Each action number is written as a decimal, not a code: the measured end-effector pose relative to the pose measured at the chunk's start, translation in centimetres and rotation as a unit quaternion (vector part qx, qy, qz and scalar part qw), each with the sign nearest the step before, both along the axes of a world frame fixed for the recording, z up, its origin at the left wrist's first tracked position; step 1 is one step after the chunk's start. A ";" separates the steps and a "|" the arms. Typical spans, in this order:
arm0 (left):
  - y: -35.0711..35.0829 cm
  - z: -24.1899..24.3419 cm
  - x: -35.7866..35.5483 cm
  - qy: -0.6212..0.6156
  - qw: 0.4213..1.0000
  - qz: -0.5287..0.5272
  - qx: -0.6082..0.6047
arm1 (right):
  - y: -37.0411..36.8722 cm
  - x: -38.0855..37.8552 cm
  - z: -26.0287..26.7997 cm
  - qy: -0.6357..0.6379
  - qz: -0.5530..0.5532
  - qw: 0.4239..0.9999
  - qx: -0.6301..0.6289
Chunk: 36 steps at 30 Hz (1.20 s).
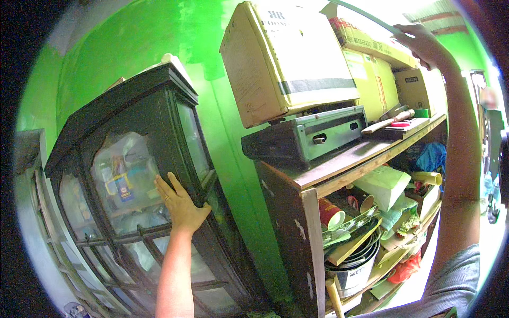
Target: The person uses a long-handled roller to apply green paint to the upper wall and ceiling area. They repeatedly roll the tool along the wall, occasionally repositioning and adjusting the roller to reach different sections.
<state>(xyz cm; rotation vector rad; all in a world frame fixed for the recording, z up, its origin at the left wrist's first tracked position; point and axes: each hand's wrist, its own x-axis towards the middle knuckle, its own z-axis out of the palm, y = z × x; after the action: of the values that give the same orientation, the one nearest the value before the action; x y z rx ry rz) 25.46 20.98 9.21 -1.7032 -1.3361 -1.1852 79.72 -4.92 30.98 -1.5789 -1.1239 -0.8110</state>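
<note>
My left hand (pixel 181 204) lies with spread fingers against the front corner of a dark wooden cabinet (pixel 159 105) with glass panes; a ring is on one finger. My right hand (pixel 423 43) is raised at the upper right, its fingers bent around the end of a long thin strip (pixel 366 16) that runs up and left in front of the bright background. What the strip is made of is hard to tell in the glare. Between the hands, a large cardboard box (pixel 258 67) rests on a black metal case (pixel 314 135) on top of a wooden shelf unit (pixel 290 175).
Further cardboard boxes (pixel 370 79) stand behind the large one. A wooden-handled tool (pixel 387 122) lies near the shelf top's edge. Lower shelves hold a red can (pixel 332 214), a stack of black pans or buckets (pixel 354 270), a red plastic bag (pixel 405 270) and a blue bag (pixel 431 157). A green wall (pixel 222 119) stands behind.
</note>
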 end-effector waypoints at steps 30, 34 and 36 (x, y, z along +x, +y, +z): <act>-0.4 0.2 -0.7 0.004 1.000 0.002 0.000 | 9.7 1.5 8.5 -0.034 0.142 0.985 0.092; -0.1 0.0 -0.4 -0.010 1.000 -0.018 -0.014 | 13.2 -2.8 12.5 -0.013 0.141 0.990 0.025; 0.4 -0.3 0.3 -0.017 0.999 -0.031 -0.014 | 13.1 -2.1 12.6 -0.030 0.155 0.987 -0.001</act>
<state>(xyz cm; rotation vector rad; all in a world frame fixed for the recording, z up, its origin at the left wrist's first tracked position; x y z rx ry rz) 25.73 21.42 8.90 -1.7628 -1.3353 -1.2403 77.61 8.15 43.60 -1.3434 -1.3724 -0.6513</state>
